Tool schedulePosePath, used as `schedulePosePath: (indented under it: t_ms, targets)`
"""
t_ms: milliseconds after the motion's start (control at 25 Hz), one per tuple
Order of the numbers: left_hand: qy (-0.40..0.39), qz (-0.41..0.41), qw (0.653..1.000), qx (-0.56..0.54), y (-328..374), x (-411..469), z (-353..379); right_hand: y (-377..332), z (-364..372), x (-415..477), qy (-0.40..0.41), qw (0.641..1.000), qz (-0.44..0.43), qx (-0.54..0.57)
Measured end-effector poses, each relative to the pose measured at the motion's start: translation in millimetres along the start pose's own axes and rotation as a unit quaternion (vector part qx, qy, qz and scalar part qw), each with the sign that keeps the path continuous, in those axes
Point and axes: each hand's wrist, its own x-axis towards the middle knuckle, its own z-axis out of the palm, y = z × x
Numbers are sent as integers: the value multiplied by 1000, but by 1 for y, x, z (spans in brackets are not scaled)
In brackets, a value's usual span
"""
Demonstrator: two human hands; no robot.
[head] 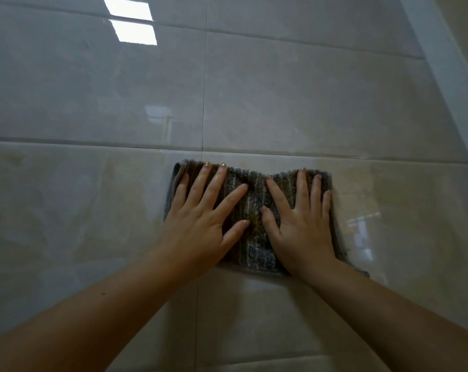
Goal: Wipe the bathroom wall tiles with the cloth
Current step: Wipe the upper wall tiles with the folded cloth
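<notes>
against the glossy beige marble-look wall tiles (93, 200), just below a horiz. grout line, striped grey-brown terry cloth (254, 210) lies long axis left-right, w/ left hand (200, 224) & right hand (302, 226) side by side, fingers splayed flat, pressing it, neither nearer.

bare left hand (200, 221) pressed flat, fingers straight and spread, bare right hand (304, 226) flat just beside it, fingers spread, thumbs angled toward each other, bare left forearm (106, 312) and right forearm (388, 318) extended upward
</notes>
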Motion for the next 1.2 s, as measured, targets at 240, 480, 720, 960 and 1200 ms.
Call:
schedulePosePath:
  t_ms: [240, 480, 720, 960, 1200]
  targets:
    - [-26, -42, 999, -2, -12, 23, -13, -12, -7, 35, -31, 999, 17, 1]
    - [7, -8, 1000, 2, 5, -9, 1, -4, 5, -10, 16, 1000, -19, 2]
    - [8, -30, 999, 10, 4, 7, 3, -4, 6, 8, 14, 998, -60, -21]
    - [-1, -54, 999, 3, 40, 57, 5, 55, -10, 43, 3, 1000, 15, -9]
    - [-2, -13, 1000, 6, 70, 43, 15, 77, 2, 7, 53, 997, -40, -28]
